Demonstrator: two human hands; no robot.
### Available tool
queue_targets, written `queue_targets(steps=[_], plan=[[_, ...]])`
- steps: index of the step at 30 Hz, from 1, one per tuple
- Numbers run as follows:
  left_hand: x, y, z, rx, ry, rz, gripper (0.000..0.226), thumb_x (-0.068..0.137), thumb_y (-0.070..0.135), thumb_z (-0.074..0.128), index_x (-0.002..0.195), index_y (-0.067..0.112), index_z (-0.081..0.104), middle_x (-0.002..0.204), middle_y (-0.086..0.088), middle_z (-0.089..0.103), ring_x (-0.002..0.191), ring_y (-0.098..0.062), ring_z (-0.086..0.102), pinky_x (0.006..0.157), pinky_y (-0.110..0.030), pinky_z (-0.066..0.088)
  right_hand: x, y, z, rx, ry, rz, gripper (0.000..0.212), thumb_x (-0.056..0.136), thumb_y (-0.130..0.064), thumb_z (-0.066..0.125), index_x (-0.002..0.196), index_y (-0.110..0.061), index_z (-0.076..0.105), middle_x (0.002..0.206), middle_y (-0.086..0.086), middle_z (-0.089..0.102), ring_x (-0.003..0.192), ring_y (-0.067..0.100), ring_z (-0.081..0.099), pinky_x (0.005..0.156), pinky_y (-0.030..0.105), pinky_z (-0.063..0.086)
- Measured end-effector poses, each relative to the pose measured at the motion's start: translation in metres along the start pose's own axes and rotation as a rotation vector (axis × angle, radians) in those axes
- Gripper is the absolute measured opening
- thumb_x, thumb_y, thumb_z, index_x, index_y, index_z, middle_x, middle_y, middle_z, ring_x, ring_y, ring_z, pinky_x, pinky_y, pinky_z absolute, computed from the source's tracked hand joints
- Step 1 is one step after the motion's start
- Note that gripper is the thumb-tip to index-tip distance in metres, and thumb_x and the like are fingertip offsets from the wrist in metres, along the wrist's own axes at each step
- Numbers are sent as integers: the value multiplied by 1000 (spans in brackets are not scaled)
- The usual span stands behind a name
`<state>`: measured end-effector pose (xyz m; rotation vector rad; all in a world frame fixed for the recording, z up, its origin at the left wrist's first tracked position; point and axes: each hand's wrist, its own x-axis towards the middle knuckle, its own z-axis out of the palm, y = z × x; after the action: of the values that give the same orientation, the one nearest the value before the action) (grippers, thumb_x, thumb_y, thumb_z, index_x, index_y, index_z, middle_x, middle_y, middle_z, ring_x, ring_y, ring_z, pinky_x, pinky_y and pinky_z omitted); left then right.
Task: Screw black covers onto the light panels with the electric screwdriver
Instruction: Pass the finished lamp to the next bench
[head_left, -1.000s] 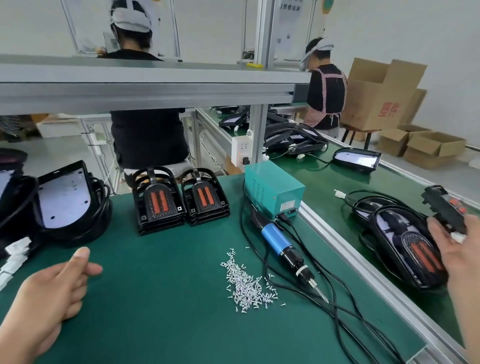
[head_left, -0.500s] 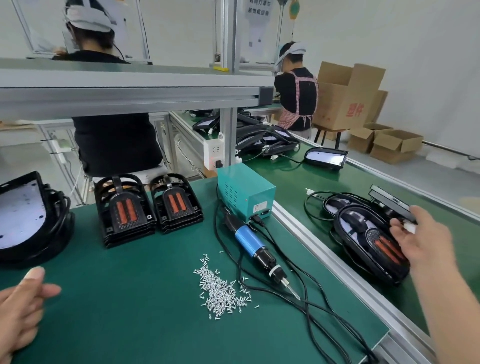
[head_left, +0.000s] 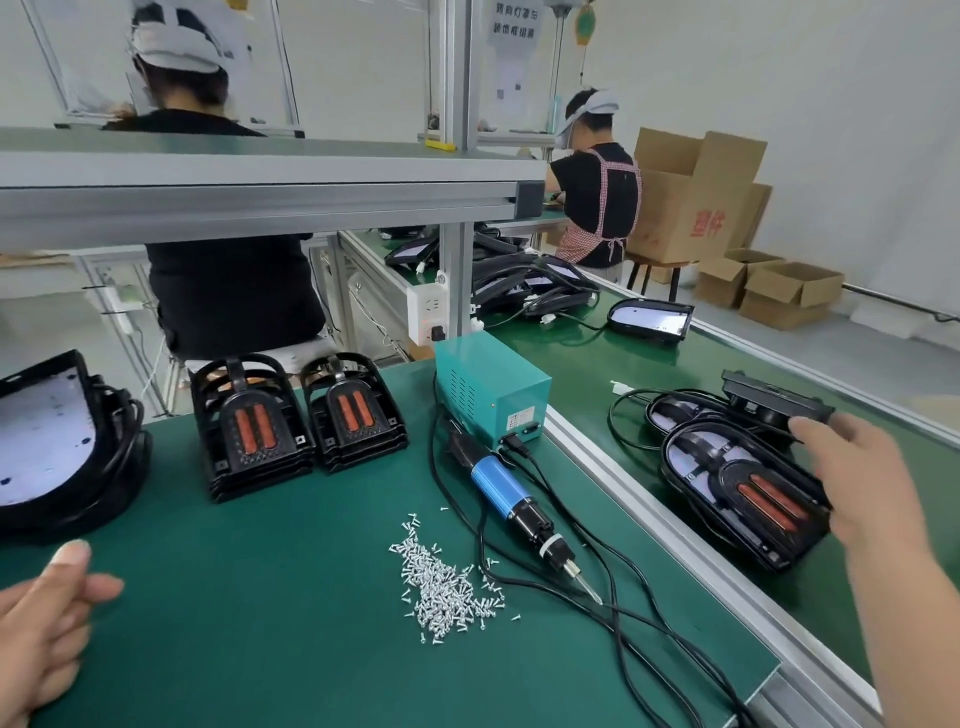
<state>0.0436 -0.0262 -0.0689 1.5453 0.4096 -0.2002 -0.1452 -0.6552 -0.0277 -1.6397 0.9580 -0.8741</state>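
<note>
left hand (head_left: 47, 618) rests released at the near left edge of the bench (head_left: 270, 649), thumb up, holding nothing. right hand (head_left: 857, 473) reaches across the aluminium rail (head_left: 654, 525) over the side bench (head_left: 597, 374), spread above a light panel (head_left: 691, 457) with a cover (head_left: 769, 499) seated in it. one fingertip meets a second panel (head_left: 769, 397) behind (blurred, so i cannot tell whether it grips either). the screwdriver (head_left: 511, 501) lies near the bench's right edge, tip toward the near edge, cables (head_left: 639, 644) looping along the rail. screws (head_left: 447, 582) are heaped just left of it. two cover stacks (head_left: 254, 431) stand at the far edge. bare green mat stretches between left hand and screws.
</note>
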Motion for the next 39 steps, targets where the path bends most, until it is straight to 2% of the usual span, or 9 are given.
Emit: queue_targets(steps=[2,4,7,9,15,22,28,32,39], plan=[[3,-7,-10,-27,5,35,52,113,43,30,90,0,48,46,-3,30,20,-1,20,30,-11,15,-13,-2,2,-60,37,-56,66,95,-46,67,155,-26,49,145,-2,60,120,21,56,101,49,45],[2,-11,-17,-32,-9,121,55,111,49,37,89,1,52,45,6,24,32,-2,10,47,-13,11,-24,-7,5,-90,79,-115,75,93,-48,66,160,-27,39,159,1,50,127,22,52,105,50,42],[-9,-12,-20,-54,-9,250,53,104,54,52,92,3,57,56,7,24,36,-3,17,52,-19,13,-43,-21,13,-116,104,-191,73,89,-55,64,156,-41,38,161,-1,46,141,27,49,114,58,41],[-7,-13,-24,-125,15,252,48,102,54,56,94,7,57,57,9,28,36,-3,20,49,-13,16,-60,-35,26,-88,53,-235,56,90,-56,64,144,-53,49,151,-7,54,132,23,57,109,57,46],[-5,-8,-34,-410,12,86,33,111,40,48,90,14,51,59,9,36,36,-2,24,35,-13,12,-120,-68,88,-32,-277,-366,23,95,-48,65,117,-49,72,114,-30,71,102,-11,63,91,32,47],[-17,3,-42,-1249,-93,-219,21,109,5,32,103,12,51,87,5,47,66,-2,39,48,-11,31,-198,-89,194,-92,-749,-456,11,99,-34,68,103,-40,77,100,-26,75,93,-5,68,79,21,46],[-19,4,-40,-1207,-125,-232,22,109,7,37,96,11,54,74,5,47,47,-3,35,35,-19,24,-275,-108,282,-112,-1077,-548,12,101,-37,63,97,-37,74,90,-9,74,82,13,69,65,21,50],[-18,2,-42,-1176,-139,-240,20,108,10,43,93,11,57,68,6,45,38,-5,30,31,-19,18,-318,-121,333,-116,-1174,-611,15,102,-39,59,96,-36,72,90,-16,74,80,7,66,61,11,43],[-14,-4,-43,-1124,-128,-205,23,111,22,46,96,10,60,68,5,48,39,-5,32,28,-17,20,-367,-168,410,-53,-1179,-743,26,104,-29,56,93,-9,69,84,11,72,81,30,68,76,48,54]])
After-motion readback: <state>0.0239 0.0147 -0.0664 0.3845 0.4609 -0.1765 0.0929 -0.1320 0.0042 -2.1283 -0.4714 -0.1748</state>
